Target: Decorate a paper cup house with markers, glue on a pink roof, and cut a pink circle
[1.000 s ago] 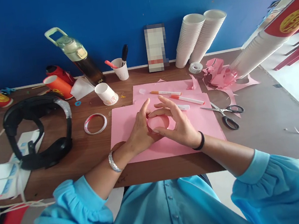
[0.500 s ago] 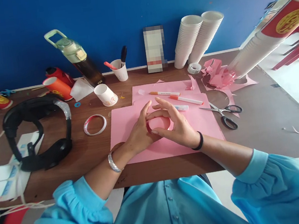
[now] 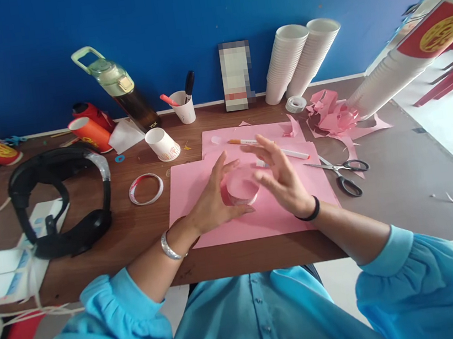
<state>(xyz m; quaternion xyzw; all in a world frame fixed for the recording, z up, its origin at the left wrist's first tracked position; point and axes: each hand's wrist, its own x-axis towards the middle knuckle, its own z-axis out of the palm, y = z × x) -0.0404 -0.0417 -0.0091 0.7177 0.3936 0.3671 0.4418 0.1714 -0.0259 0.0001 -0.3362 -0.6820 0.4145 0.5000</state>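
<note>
On the stacked pink paper sheets (image 3: 199,217) sits a round, pink-topped piece (image 3: 242,185) with a pale band along its near edge; whether it is a ring or an upturned cup I cannot tell. My left hand (image 3: 215,196) curves around its left side, thumb and fingers apart, close to it. To its right, my right hand (image 3: 280,179) is held with fingers spread, holding nothing. Beyond the hands lie an orange-capped marker (image 3: 243,141) and a white marker (image 3: 296,154), partly hidden by the right hand.
Scissors (image 3: 341,168) lie at the right, near pink paper scraps (image 3: 334,113). Stacked paper cups (image 3: 285,61) and a tape roll (image 3: 296,104) stand behind. At the left are a tape ring (image 3: 146,189), a paper cup (image 3: 162,144), a bottle (image 3: 119,89) and a black headset (image 3: 61,202).
Both hands have opened away from the round pink piece. My right hand has moved right and its fingers have lifted off; my left thumb and fingers have spread wider.
</note>
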